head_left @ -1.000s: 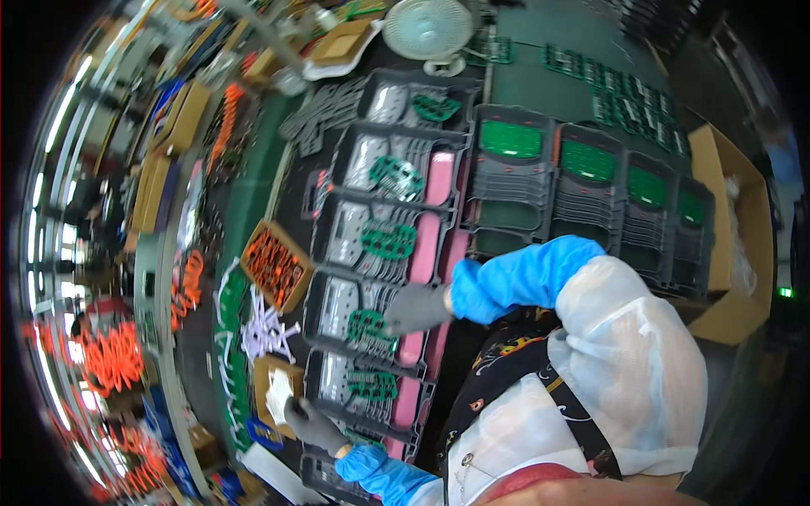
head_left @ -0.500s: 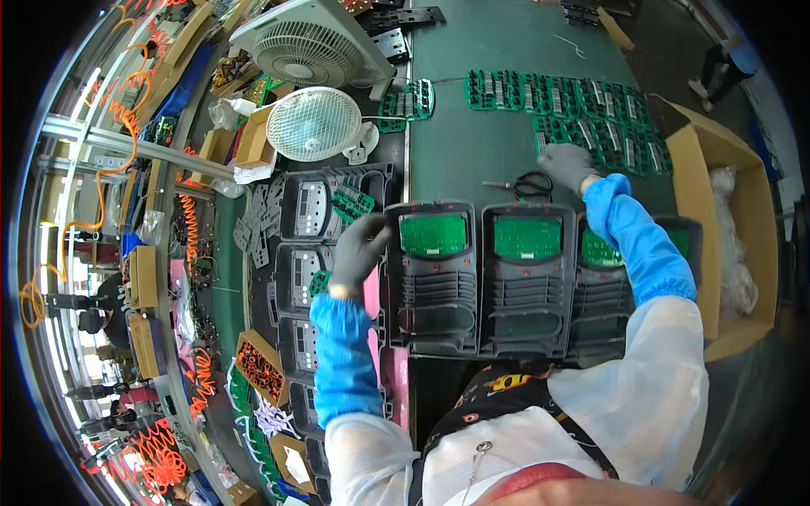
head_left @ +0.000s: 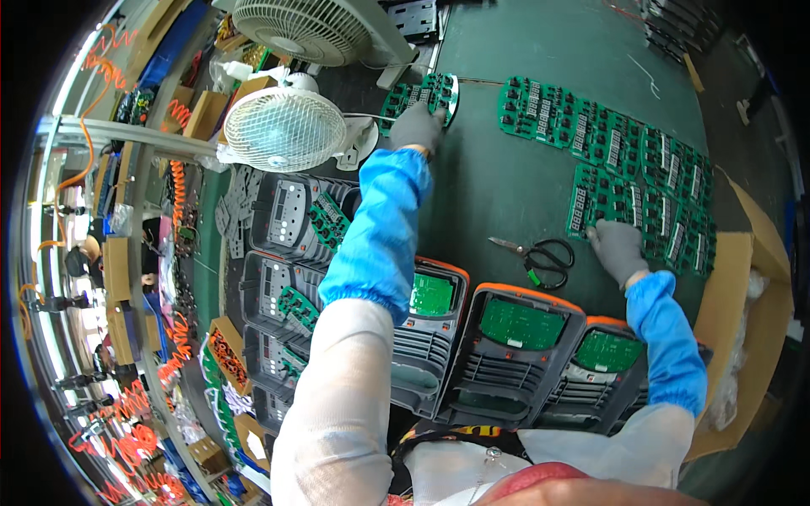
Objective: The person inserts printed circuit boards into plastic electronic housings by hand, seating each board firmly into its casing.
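My left hand (head_left: pixel 416 128), in a grey glove, reaches out to a green circuit board (head_left: pixel 419 89) beside the fans. Its fingers look spread at the near edge of that board, which lies flat. My right hand (head_left: pixel 620 250), gloved too, has its fingers apart at the near edge of a group of green circuit boards (head_left: pixel 620 139) with black parts and white displays. Scissors (head_left: pixel 544 260) with black handles lie left of it. Nearer to me, dark grey plastic housings (head_left: pixel 516 384) with orange rims stand in a row, each with a green board (head_left: pixel 523 325) inside.
Two fans (head_left: pixel 285 131) stand at the back left. More housings (head_left: pixel 283 215) with loose boards line the left side. A cardboard box (head_left: pixel 764 244) with clear plastic bags stands at the right edge. Orange coiled hoses (head_left: pixel 135 430) hang at the far left.
My left hand has moved from the left housing in the row up to the board by the fans. My right hand stays near the board group. The view has shifted.
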Demonstrator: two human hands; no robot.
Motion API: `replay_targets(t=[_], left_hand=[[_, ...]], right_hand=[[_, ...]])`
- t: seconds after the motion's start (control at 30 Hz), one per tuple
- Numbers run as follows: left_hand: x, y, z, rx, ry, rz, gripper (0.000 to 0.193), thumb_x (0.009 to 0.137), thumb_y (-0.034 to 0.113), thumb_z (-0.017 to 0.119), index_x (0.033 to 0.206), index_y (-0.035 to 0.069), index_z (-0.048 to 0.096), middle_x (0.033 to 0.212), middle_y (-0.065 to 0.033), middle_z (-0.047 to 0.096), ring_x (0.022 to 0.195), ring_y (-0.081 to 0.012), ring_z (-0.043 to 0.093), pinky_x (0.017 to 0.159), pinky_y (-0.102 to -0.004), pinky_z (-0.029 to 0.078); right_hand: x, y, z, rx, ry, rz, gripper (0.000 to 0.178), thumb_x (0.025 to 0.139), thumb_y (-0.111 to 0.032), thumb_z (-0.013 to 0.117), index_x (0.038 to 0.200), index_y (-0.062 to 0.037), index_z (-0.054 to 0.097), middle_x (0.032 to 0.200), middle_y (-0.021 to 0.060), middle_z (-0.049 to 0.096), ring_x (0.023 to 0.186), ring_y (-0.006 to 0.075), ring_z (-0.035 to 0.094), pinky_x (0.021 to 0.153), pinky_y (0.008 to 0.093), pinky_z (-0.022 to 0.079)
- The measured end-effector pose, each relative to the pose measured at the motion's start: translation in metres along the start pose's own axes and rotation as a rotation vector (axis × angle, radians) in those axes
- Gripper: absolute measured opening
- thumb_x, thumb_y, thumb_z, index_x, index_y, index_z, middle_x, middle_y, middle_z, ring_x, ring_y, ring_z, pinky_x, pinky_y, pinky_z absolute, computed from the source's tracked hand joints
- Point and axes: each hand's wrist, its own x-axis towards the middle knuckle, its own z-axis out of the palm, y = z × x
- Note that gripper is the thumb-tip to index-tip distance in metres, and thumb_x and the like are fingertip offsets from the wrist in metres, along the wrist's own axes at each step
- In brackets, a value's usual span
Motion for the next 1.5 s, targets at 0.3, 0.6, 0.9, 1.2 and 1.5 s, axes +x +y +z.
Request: replay_targets(t=[0.3, 0.6, 0.9, 1.2, 1.5], left_hand=[[0.014, -0.017, 0.023, -0.113, 0.177, 0.102, 0.029, 0.084, 0.03, 0.054, 0.084, 0.007, 0.072, 0.083, -0.0197, 0.067, 0.08, -0.0381, 0.066, 0.072, -0.0461, 0.052], [-0.229, -0.098, -0.104, -0.434, 0.411, 0.252, 0.028, 0.085, 0.036, 0.06, 0.078, 0.009, 0.062, 0.076, -0.0128, 0.061, 0.073, -0.034, 0.061, 0.063, -0.0434, 0.047], [-0.596, -0.272, -0.127, -0.13, 0.916, -0.495, 0.02, 0.084, 0.027, 0.064, 0.078, 0.009, 0.06, 0.072, -0.0115, 0.055, 0.068, -0.0304, 0.058, 0.058, -0.0396, 0.044], [-0.975, -0.292, -0.071, 0.2, 1.068, -1.6, 0.034, 0.089, 0.037, 0.058, 0.077, 0.006, 0.06, 0.075, -0.0156, 0.058, 0.072, -0.0367, 0.058, 0.061, -0.0436, 0.044], [-1.145, -0.335, 0.018, 0.161, 0.816, -2.214, 0.036, 0.089, 0.042, 0.053, 0.076, 0.009, 0.061, 0.077, -0.0163, 0.064, 0.073, -0.0383, 0.062, 0.063, -0.0485, 0.047]], right_hand=[[0.006, -0.002, 0.009, -0.093, 0.042, -0.094, 0.034, 0.093, -0.034, 0.049, 0.079, -0.0061, 0.061, 0.076, 0.0165, 0.063, 0.072, 0.0378, 0.062, 0.063, 0.0479, 0.048], [-0.028, -0.028, -0.041, -0.03, 0.127, -0.26, 0.035, 0.093, -0.034, 0.051, 0.079, -0.0031, 0.058, 0.075, 0.0204, 0.058, 0.066, 0.0393, 0.054, 0.057, 0.0458, 0.039], [-0.092, -0.239, -0.116, 0.086, 0.122, -0.857, 0.033, 0.094, -0.028, 0.051, 0.077, -0.0008, 0.056, 0.064, 0.0173, 0.048, 0.055, 0.0269, 0.045, 0.053, 0.0389, 0.036], [-0.348, -0.545, -0.033, 0.152, -0.294, -1.879, 0.033, 0.087, -0.025, 0.063, 0.065, -0.0019, 0.053, 0.059, 0.018, 0.047, 0.052, 0.0353, 0.049, 0.049, 0.0423, 0.034], [-0.661, -0.745, 0.102, -0.102, -0.449, -2.205, 0.035, 0.089, -0.039, 0.052, 0.079, -0.009, 0.067, 0.075, 0.0166, 0.064, 0.073, 0.0374, 0.063, 0.065, 0.0477, 0.048]])
